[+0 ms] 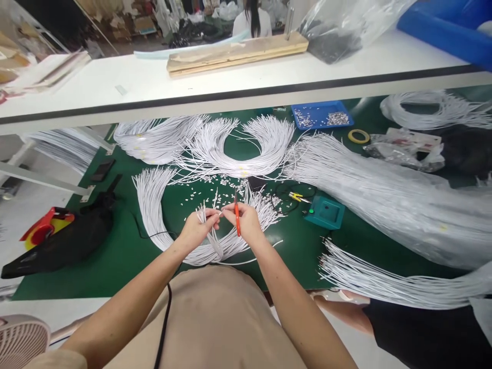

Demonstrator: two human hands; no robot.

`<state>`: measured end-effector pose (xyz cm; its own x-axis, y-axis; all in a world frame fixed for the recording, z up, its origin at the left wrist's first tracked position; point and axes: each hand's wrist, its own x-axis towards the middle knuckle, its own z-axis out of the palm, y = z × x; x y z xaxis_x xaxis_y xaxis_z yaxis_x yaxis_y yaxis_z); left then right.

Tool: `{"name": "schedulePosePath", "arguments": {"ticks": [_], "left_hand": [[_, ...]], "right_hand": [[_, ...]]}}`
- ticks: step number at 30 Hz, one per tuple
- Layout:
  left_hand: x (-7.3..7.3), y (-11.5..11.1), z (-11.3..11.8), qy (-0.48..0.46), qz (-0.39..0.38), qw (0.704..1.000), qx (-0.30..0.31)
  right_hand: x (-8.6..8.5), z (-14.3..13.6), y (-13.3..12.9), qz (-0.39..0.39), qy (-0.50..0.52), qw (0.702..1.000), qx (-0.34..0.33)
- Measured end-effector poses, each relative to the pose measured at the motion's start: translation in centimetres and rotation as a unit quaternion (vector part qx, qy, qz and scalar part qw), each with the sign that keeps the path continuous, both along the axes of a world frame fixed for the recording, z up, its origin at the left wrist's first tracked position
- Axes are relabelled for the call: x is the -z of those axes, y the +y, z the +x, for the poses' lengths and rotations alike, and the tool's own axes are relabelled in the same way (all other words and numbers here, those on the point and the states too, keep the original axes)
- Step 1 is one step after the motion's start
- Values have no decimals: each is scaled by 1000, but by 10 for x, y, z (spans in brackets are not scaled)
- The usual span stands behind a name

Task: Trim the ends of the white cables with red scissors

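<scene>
My left hand (197, 228) is closed around several white wires (210, 233), whose ends stick up past its fingers. Close on its right, my right hand (246, 223) holds a red-handled tool (237, 220) upright, and its thumb and forefinger pinch something tiny at my left fingertips. The fingertips of both hands almost meet. Beneath them a curved bundle of white wires (151, 205) lies on the green table mat (126, 256). Small white connectors (196, 193) are scattered just beyond my hands.
More wire bundles (246, 166) lie behind, with a long one (365, 184) at the right. A blue tray (322, 126) of small parts, yellow tape (359, 136), a teal box (326, 212) and a black bag (73, 241) surround the work. A white shelf (115, 77) crosses above.
</scene>
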<state>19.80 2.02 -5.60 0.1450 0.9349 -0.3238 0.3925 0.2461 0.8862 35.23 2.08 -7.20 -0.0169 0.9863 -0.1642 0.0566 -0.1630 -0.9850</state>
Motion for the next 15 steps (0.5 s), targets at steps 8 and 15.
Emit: {"name": "schedulePosePath", "arguments": {"ticks": [8,15], "left_hand": [[-6,-2,6,24,9,999,-25],[-11,-2,7,-7,-10,1000,-14]], "right_hand": [[11,-20,-3,-48,12,995,82],[0,-12,-5,-87,199,975,43]]}}
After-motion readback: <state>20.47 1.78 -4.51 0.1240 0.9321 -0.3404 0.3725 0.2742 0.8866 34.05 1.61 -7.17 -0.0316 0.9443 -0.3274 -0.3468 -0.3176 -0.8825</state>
